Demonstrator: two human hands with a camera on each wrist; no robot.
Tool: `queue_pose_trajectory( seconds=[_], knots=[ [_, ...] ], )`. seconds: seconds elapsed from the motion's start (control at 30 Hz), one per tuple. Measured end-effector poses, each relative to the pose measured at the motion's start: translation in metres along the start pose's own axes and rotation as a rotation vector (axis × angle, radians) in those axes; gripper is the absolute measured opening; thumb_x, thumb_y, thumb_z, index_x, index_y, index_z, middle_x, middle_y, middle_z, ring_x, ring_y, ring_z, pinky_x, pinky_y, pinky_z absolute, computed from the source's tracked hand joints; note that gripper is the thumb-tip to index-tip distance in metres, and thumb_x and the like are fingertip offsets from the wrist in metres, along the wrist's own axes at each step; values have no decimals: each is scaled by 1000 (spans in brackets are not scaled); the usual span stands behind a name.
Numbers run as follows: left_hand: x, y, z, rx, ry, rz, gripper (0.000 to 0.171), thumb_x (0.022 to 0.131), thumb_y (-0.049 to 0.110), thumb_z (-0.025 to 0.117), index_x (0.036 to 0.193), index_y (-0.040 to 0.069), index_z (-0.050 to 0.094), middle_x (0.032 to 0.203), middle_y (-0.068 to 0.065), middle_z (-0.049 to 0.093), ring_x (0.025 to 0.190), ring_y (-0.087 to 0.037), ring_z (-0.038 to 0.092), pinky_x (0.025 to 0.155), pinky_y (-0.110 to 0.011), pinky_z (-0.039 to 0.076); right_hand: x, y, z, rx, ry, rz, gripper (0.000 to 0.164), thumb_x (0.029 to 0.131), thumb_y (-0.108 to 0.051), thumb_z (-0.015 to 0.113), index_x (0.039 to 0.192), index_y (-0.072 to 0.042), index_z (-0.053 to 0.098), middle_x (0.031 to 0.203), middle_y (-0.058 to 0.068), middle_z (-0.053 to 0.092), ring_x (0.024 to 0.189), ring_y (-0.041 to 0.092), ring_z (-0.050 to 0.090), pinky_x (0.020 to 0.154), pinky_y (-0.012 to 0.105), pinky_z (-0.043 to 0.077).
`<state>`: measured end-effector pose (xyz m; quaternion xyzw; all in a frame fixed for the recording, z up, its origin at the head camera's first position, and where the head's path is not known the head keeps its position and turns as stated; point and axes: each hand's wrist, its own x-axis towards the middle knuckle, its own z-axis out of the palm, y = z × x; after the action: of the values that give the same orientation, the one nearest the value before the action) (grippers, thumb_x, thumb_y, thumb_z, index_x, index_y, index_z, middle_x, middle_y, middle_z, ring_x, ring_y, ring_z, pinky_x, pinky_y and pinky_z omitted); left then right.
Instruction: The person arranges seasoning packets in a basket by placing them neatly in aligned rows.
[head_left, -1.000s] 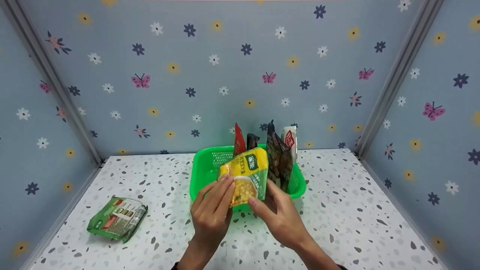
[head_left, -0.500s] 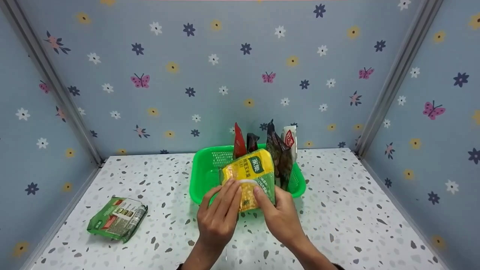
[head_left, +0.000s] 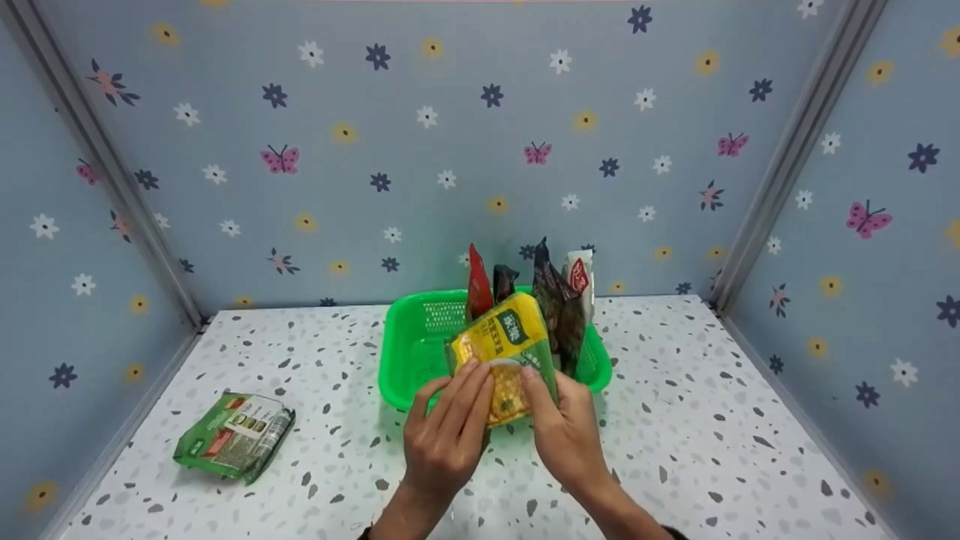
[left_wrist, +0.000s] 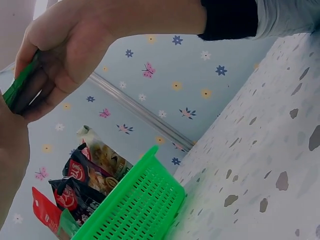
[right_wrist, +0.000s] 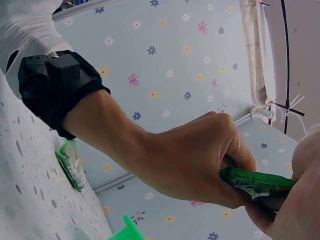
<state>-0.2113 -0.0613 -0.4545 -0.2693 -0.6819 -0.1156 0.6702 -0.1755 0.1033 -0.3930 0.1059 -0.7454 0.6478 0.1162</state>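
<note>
In the head view a yellow and green food packet with a corn picture is held up tilted, overlapping the green basket. My left hand holds its lower left, the fingers laid across the front. At the lower right my right hand grips it with the thumb on the front and the fingers behind, hidden. The right wrist view shows the packet's green edge between both hands. Within the basket several packets stand upright, among them a red packet and a dark packet.
A green packet with a pale label lies flat at the left of the speckled tabletop. Behind the basket rises a blue flowered wall, with flowered side walls at left and right.
Both hands and the yellow and green packet have shifted slightly to the right, and the packet has turned a little. The basket and the green packet on the table have stayed put.
</note>
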Motion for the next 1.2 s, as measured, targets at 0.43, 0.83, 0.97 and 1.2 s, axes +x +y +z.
queue_pose_trajectory(
  seconds=[0.43,0.83,0.97,1.2],
  knots=[
    [-15,-4,4,-89,-246,-54,81,84,48,97,149,8,72,150,-10,76,138,-32,73,118,-48,52,11,0,-18,-42,122,-48,35,121,-22,53,120,4,77,77,6,53,71,13,54,68,26,48],
    [-63,-69,-6,-122,-500,-152,69,96,45,88,152,10,68,150,-9,72,141,-31,66,122,-49,47,21,-2,-34,-27,188,26,41,122,-27,52,130,4,76,112,23,79,92,22,69,77,29,59],
    [-82,-86,-9,-126,-569,-191,67,89,35,97,146,10,71,141,-9,76,132,-30,70,116,-50,54,23,-1,-34,-22,190,33,41,122,-28,52,131,4,75,113,21,79,93,21,69,77,29,59],
    [-104,-100,-15,-161,-647,-249,45,96,28,92,134,10,77,128,-8,81,124,-29,74,114,-51,58,23,1,-34,-16,182,25,41,122,-27,51,130,5,75,111,22,78,94,22,69,79,30,60]
  ],
)
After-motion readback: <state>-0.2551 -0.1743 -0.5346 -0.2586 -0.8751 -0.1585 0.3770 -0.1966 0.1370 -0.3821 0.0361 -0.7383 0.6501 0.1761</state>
